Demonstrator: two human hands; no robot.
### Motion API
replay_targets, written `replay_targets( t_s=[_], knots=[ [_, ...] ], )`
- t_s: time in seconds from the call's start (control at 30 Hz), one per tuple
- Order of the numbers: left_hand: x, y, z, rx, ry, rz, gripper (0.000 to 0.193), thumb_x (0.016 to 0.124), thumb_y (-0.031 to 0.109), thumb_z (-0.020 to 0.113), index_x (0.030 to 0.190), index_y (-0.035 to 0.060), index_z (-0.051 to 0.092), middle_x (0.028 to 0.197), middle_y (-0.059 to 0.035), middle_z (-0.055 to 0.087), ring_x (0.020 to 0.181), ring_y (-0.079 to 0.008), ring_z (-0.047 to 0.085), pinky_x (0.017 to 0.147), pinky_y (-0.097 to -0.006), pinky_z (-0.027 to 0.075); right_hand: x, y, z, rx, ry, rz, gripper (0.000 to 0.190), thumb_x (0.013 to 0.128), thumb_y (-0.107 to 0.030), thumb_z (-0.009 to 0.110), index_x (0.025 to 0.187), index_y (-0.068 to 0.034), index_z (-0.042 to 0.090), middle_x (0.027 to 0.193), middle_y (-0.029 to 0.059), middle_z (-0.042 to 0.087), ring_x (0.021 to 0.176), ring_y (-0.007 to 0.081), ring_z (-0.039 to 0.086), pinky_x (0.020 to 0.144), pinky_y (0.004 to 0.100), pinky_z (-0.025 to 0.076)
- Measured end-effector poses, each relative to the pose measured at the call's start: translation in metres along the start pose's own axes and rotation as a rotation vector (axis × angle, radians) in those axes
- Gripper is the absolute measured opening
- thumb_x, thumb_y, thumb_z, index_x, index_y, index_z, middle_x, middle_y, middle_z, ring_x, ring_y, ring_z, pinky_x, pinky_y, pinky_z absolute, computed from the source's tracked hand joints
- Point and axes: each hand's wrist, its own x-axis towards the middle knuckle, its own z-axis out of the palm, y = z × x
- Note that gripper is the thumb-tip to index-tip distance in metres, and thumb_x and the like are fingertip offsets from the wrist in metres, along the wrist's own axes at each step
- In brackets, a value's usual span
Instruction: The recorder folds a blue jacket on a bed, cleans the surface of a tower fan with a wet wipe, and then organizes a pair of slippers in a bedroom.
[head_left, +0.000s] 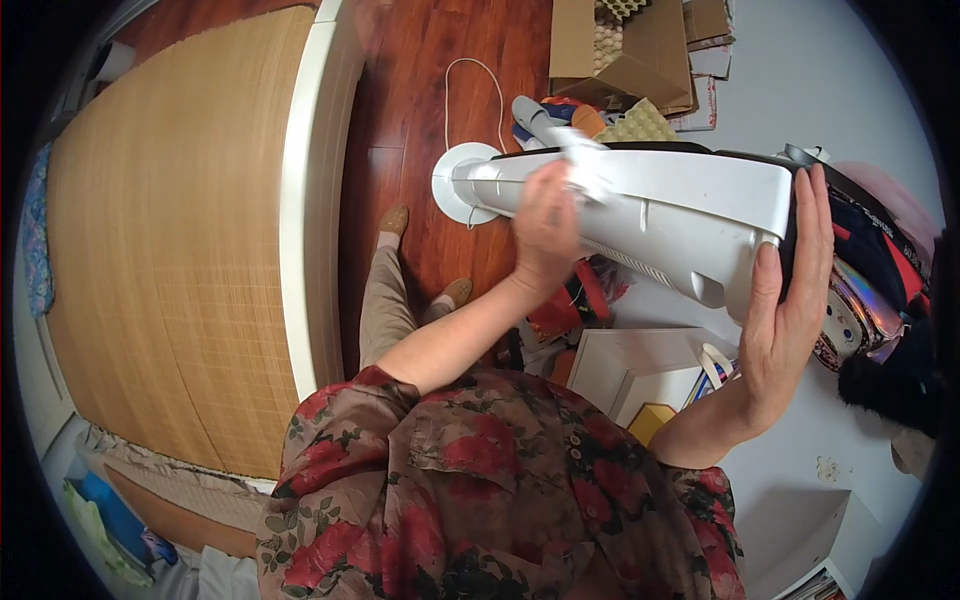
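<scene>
A white tower fan (675, 217) stands on a round white base (446, 180) and spans the view from the middle to the right. Its rear casing, with a slotted vent and a recessed handle, faces me; a black edge shows along its far side. My left hand (547, 225) holds a crumpled white cloth or tissue (589, 169) against the casing, both blurred by motion. At the fan's top end, my right hand (791, 315) braces it, the thumb on the white edge and the straight fingers over the black part.
Left of me is a bed with a woven mat (180, 247) and a white frame (296, 225). A thin cord (474, 60) loops over the wooden floor (405, 97). Beyond the fan sits a cardboard box (652, 64). Bags (862, 300) and a white cabinet (630, 352) stand to the right.
</scene>
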Motion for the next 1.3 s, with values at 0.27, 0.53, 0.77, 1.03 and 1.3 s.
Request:
replay_targets(
  t_s=[0.27, 0.53, 0.77, 1.03, 1.3],
  knots=[
    [-0.003, -0.044, 0.011, 0.115, -0.031, 0.266, 0.033, 0.080, -0.005, 0.047, 0.112, -0.0020, 0.055, 0.116, -0.0220, 0.053, 0.107, -0.0361, 0.053, 0.093, -0.0378, 0.042, 0.003, 0.005, 0.001, -0.054, 0.010, -0.025, 0.042, 0.091, -0.021, 0.043, 0.128, -0.002, 0.046, 0.136, 0.0182, 0.040, 0.125, 0.0337, 0.040, 0.101, 0.0407, 0.032],
    [-0.004, -0.135, -0.001, 0.299, 0.008, -0.119, 0.030, 0.080, -0.001, 0.048, 0.109, -0.0024, 0.058, 0.109, -0.0217, 0.058, 0.102, -0.0361, 0.055, 0.091, -0.0388, 0.043, 0.002, 0.002, 0.001, -0.044, 0.016, -0.016, 0.043, 0.091, -0.022, 0.044, 0.128, -0.002, 0.047, 0.136, 0.0185, 0.040, 0.124, 0.0341, 0.041, 0.101, 0.0411, 0.033],
    [0.009, -0.136, 0.000, 0.426, -0.013, -0.320, 0.030, 0.079, 0.001, 0.049, 0.107, -0.0024, 0.059, 0.101, -0.0219, 0.060, 0.094, -0.0368, 0.058, 0.086, -0.0410, 0.045, 0.000, 0.006, 0.004, -0.024, 0.002, -0.013, 0.044, 0.092, -0.023, 0.040, 0.132, -0.004, 0.044, 0.140, 0.0145, 0.038, 0.127, 0.0307, 0.038, 0.104, 0.0392, 0.029],
    [0.004, -0.001, 0.009, -0.016, -0.058, -0.132, 0.029, 0.084, -0.001, 0.047, 0.112, -0.0038, 0.057, 0.114, -0.0185, 0.055, 0.107, -0.0299, 0.053, 0.094, -0.0348, 0.040, 0.005, 0.003, 0.003, 0.006, 0.060, -0.015, 0.042, 0.085, -0.016, 0.052, 0.124, -0.002, 0.051, 0.131, 0.0210, 0.044, 0.120, 0.0358, 0.043, 0.100, 0.0408, 0.033],
    [0.005, 0.098, -0.010, -0.125, -0.253, 0.259, 0.033, 0.082, -0.007, 0.051, 0.114, -0.0040, 0.056, 0.120, -0.0196, 0.053, 0.112, -0.0273, 0.052, 0.095, -0.0334, 0.039, -0.037, 0.010, -0.002, 0.493, 0.596, -0.095, 0.027, 0.077, 0.001, 0.058, 0.104, 0.006, 0.059, 0.104, 0.0187, 0.062, 0.093, 0.0299, 0.062, 0.082, 0.0345, 0.048]
  ],
)
